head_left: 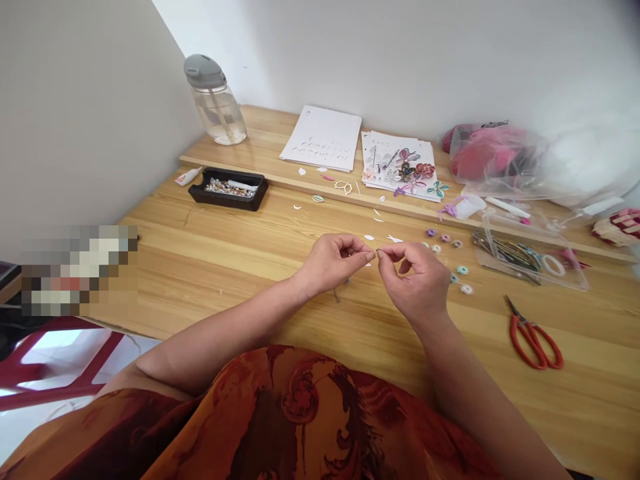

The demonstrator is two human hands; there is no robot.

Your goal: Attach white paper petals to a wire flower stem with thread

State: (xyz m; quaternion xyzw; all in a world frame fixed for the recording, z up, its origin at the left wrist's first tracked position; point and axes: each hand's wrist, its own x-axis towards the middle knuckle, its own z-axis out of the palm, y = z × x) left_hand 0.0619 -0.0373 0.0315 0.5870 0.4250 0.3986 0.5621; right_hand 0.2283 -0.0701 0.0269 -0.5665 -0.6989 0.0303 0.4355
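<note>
My left hand (337, 260) and my right hand (415, 277) meet over the middle of the table, thumb and forefinger pinched on each. A tiny dark bit shows at the right fingertips, too small to name. Below the left hand is a short grey thread-like piece (337, 295); whether it joins what I hold, I cannot tell. White leaf-shaped paper cut-outs (369, 237) lie just beyond my fingers. Several small thread spools (467, 289) in pastel colours sit beside my right hand. Red-handled scissors (535, 340) rest farther right.
A black tray (227, 190) of beads stands at the left, near a water bottle (215, 100). Paper stacks (325, 137) and wire-and-thread flowers (413, 183) lie on the raised ledge. At right are a clear plastic box (575, 280) with tools and bagged pink material (490, 157).
</note>
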